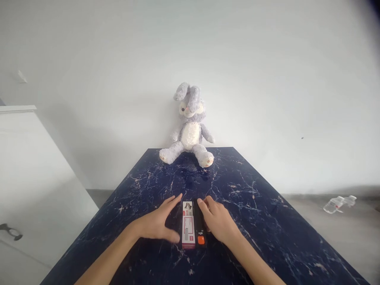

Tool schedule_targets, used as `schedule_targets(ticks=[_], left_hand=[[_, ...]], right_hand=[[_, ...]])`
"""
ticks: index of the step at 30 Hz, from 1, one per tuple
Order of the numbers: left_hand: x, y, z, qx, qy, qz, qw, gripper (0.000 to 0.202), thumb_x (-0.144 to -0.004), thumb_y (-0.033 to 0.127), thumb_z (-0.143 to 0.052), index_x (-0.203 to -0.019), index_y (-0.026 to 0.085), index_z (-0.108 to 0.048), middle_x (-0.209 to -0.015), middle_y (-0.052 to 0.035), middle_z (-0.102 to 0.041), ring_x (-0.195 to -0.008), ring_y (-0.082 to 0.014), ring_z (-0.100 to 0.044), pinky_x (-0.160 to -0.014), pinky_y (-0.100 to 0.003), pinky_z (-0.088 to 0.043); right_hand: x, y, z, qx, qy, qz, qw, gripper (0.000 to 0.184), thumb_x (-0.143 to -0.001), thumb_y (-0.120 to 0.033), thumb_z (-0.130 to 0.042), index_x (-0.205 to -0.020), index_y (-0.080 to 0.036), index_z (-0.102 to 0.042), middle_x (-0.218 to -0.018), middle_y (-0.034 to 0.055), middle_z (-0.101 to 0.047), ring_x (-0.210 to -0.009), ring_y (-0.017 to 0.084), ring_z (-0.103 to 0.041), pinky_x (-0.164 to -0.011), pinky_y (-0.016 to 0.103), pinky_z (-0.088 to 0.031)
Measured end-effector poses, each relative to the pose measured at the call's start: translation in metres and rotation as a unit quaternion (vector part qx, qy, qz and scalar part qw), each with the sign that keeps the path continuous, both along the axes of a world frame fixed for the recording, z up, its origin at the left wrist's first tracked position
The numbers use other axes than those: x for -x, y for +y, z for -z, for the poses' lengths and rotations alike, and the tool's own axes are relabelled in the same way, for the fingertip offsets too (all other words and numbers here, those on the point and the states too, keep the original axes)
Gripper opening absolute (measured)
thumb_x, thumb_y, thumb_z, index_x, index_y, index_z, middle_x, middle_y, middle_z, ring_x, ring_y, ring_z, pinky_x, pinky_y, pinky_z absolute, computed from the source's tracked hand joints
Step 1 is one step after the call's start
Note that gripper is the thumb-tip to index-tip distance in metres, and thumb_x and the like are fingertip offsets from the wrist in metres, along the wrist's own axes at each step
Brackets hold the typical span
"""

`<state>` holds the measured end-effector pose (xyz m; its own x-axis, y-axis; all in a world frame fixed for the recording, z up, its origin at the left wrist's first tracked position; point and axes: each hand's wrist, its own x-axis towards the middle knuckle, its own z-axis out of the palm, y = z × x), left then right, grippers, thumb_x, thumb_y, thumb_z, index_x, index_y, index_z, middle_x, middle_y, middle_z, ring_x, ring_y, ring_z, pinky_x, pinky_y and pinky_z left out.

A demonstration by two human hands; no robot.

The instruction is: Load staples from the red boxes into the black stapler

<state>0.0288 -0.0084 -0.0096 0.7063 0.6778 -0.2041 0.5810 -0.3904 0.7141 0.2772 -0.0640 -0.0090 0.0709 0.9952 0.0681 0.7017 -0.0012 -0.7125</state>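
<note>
The left hand (157, 222) is being held open, with thumb and fingers spread at the left side of the white box (188, 227) and nothing being gripped, though whether the box is being touched by the thumb cannot be told. The right hand (221, 222) is being held curled at the right side of the black item (199, 219), its thumb near the far end, and whether that item is being gripped cannot be told. Box and item are being borne side by side on the table (252, 206), between the hands, with the rabbit (190, 134) being seated at the far end.
</note>
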Motion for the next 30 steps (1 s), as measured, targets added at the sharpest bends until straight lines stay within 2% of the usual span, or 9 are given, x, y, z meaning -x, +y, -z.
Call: schedule_targets(ticks=[2, 6, 10, 13, 18, 20, 22, 26, 30], left_hand=[[0.001, -0.008, -0.001, -0.016, 0.030, 0.009, 0.999, 0.136, -0.054, 0.057, -0.087, -0.154, 0.039, 0.004, -0.165, -0.0056, 0.003, -0.148, -0.0417, -0.002, -0.113, -0.060, -0.027], [-0.013, -0.021, 0.006, -0.069, 0.017, -0.039, 0.997, 0.140, -0.054, 0.054, -0.087, -0.155, 0.036, 0.008, -0.164, -0.0082, -0.004, -0.149, -0.0408, -0.003, -0.115, -0.062, -0.021], [-0.045, -0.015, 0.013, -0.100, -0.002, -0.034, 0.994, 0.137, -0.056, 0.058, -0.085, -0.156, 0.033, 0.006, -0.164, -0.0075, -0.005, -0.149, -0.0395, -0.006, -0.115, -0.061, -0.023], [-0.097, 0.003, 0.017, -0.119, -0.022, -0.002, 0.993, 0.140, -0.053, 0.061, -0.083, -0.157, 0.026, 0.005, -0.164, -0.0104, -0.011, -0.148, -0.0401, -0.009, -0.116, -0.058, -0.023], [-0.225, 0.033, 0.023, -0.159, -0.048, 0.026, 0.986, 0.145, -0.049, 0.072, -0.078, -0.157, 0.014, 0.000, -0.160, -0.0174, -0.022, -0.147, -0.0400, -0.018, -0.118, -0.057, -0.017], [-0.268, 0.040, 0.026, -0.169, -0.043, 0.036, 0.984, 0.147, -0.049, 0.077, -0.075, -0.157, 0.014, 0.001, -0.160, -0.0178, -0.022, -0.147, -0.0395, -0.018, -0.118, -0.059, -0.012], [-0.296, 0.046, 0.028, -0.172, -0.033, 0.053, 0.983, 0.148, -0.047, 0.080, -0.073, -0.157, 0.015, 0.001, -0.160, -0.0176, -0.022, -0.147, -0.0396, -0.018, -0.118, -0.060, -0.011], [-0.306, 0.052, 0.035, -0.186, -0.005, 0.082, 0.979, 0.145, -0.048, 0.085, -0.068, -0.157, 0.017, 0.000, -0.162, -0.0151, -0.015, -0.148, -0.0402, -0.012, -0.119, -0.057, -0.010], [-0.279, 0.040, 0.040, -0.234, -0.012, 0.068, 0.970, 0.124, -0.064, 0.084, -0.058, -0.157, 0.019, -0.007, -0.164, -0.0109, -0.009, -0.149, -0.0384, -0.008, -0.119, -0.056, -0.012]], right_hand=[[0.001, -0.004, -0.002, 0.018, -0.012, -0.016, 1.000, 0.047, -0.096, -0.058, -0.036, -0.075, -0.021, -0.056, -0.073, 0.0038, -0.066, -0.065, 0.018, -0.060, -0.058, 0.026, -0.033], [0.005, -0.010, -0.006, 0.008, -0.035, -0.074, 0.997, 0.035, -0.089, -0.048, -0.052, -0.070, -0.019, -0.058, -0.069, 0.0020, -0.064, -0.059, 0.014, -0.056, -0.053, 0.024, -0.030], [-0.011, -0.001, -0.003, -0.014, -0.088, -0.008, 0.996, 0.027, -0.084, -0.038, -0.055, -0.067, -0.018, -0.060, -0.076, 0.0039, -0.064, -0.063, 0.014, -0.056, -0.056, 0.023, -0.032], [-0.054, 0.012, -0.001, 0.023, -0.092, 0.040, 0.995, 0.033, -0.087, -0.042, -0.049, -0.068, -0.018, -0.061, -0.077, 0.0054, -0.066, -0.062, 0.014, -0.058, -0.055, 0.024, -0.033], [-0.154, 0.025, 0.000, 0.053, -0.106, 0.160, 0.980, 0.036, -0.087, -0.045, -0.044, -0.080, -0.017, -0.065, -0.079, 0.0104, -0.070, -0.073, 0.023, -0.064, -0.062, 0.027, -0.039], [-0.184, 0.025, 0.002, 0.056, -0.114, 0.214, 0.969, 0.039, -0.087, -0.047, -0.041, -0.084, -0.016, -0.066, -0.081, 0.0129, -0.070, -0.078, 0.027, -0.065, -0.065, 0.030, -0.041], [-0.203, 0.023, 0.007, 0.054, -0.116, 0.262, 0.957, 0.043, -0.087, -0.050, -0.040, -0.089, -0.016, -0.067, -0.085, 0.0139, -0.071, -0.084, 0.030, -0.066, -0.068, 0.032, -0.042], [-0.209, 0.023, 0.015, 0.039, -0.104, 0.328, 0.938, 0.048, -0.086, -0.054, -0.043, -0.110, -0.018, -0.065, -0.097, 0.0134, -0.072, -0.095, 0.031, -0.066, -0.077, 0.036, -0.045], [-0.200, 0.020, 0.013, 0.006, -0.092, 0.366, 0.926, 0.057, -0.088, -0.058, -0.039, -0.124, -0.018, -0.056, -0.112, 0.0148, -0.069, -0.106, 0.032, -0.062, -0.087, 0.040, -0.043]])
